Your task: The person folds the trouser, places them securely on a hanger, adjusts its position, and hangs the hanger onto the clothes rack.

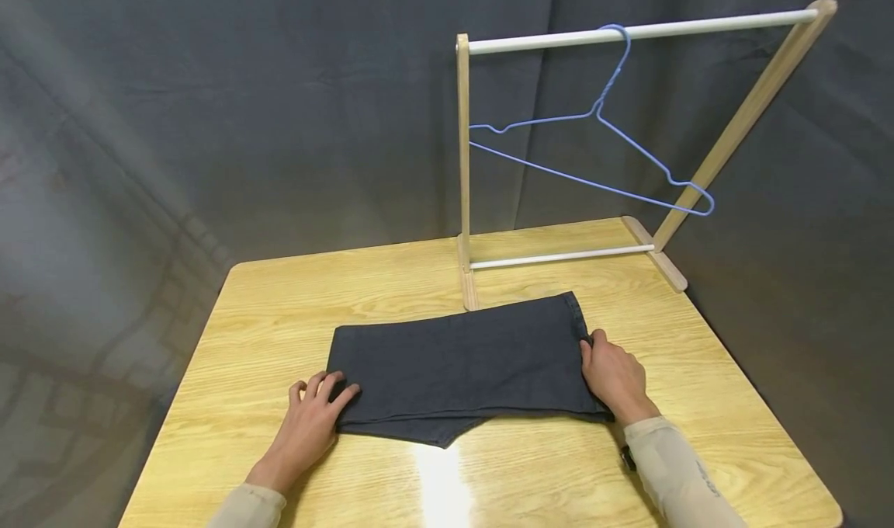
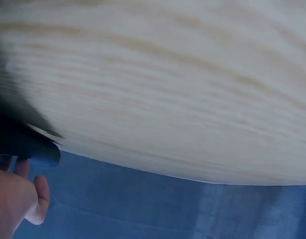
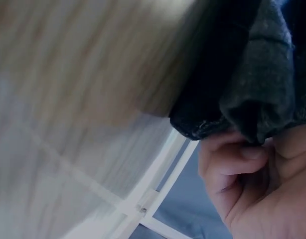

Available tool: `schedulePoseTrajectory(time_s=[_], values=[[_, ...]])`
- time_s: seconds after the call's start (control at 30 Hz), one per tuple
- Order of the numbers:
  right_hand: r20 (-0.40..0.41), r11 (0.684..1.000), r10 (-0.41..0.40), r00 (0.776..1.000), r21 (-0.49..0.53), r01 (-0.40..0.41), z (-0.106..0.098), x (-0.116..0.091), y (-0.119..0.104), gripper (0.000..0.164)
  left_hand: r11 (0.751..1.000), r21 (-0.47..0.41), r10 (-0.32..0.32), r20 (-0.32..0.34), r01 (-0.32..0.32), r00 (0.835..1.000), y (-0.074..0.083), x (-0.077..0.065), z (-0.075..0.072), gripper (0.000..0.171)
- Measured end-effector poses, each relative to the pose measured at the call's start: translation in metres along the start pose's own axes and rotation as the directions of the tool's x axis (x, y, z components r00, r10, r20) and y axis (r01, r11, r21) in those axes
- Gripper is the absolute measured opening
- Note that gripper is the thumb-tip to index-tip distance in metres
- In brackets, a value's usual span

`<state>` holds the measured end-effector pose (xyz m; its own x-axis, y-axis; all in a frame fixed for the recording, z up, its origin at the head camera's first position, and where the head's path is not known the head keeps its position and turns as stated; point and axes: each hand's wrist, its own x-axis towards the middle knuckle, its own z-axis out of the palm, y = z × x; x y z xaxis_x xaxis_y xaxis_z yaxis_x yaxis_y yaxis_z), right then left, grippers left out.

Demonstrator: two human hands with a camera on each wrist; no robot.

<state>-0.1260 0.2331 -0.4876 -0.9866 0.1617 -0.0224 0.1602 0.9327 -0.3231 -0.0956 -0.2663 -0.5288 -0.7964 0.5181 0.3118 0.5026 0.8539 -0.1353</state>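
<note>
Head view: I'd hold these floppy-looking pants (image 1: 457,365) by both ends; my right grip (image 1: 616,373) pinches toward the counter's (image 1: 705,380) right edge, left grip (image 1: 307,427) I can't tell.

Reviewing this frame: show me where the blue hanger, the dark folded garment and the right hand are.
Blue hanger (image 1: 598,107): head view, the neck above its shoulders.
Dark folded garment (image 1: 457,363): head view, middle of its upper face.
Right hand (image 1: 616,373): head view, back of the hand.

The head view looks forward and down over both hands (image 1: 306,425) (image 1: 616,374). Close beside them, both wrist views share the table (image 1: 705,380).
</note>
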Motion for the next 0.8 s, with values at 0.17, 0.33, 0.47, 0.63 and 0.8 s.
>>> schedulePoseTrajectory(time_s=[0.17,0.33,0.47,0.63,0.8], values=[[-0.024,1.000,-0.002,1.000,-0.009,0.002,0.002,0.002,0.000,0.033,1.000,-0.020,0.021,0.015,-0.021,1.000,-0.001,-0.002,0.000,0.061],[-0.098,0.997,-0.059,0.993,-0.045,0.055,0.007,0.003,-0.002,0.030,0.995,-0.104,0.014,0.103,-0.004,0.995,-0.003,-0.003,-0.006,0.059],[-0.240,0.970,-0.244,0.940,-0.083,0.230,0.012,0.006,-0.006,0.046,0.943,-0.322,-0.011,0.210,0.080,0.978,0.000,0.003,-0.014,0.056],[-0.120,0.902,-0.425,0.897,-0.133,0.410,0.019,0.006,-0.012,0.058,0.926,-0.347,-0.073,0.225,0.150,0.972,0.006,0.022,-0.015,0.038],[0.092,0.903,-0.418,0.904,-0.064,0.424,0.022,0.005,-0.014,0.059,0.930,-0.298,-0.139,0.252,0.213,0.958,0.004,0.035,-0.005,0.054]])
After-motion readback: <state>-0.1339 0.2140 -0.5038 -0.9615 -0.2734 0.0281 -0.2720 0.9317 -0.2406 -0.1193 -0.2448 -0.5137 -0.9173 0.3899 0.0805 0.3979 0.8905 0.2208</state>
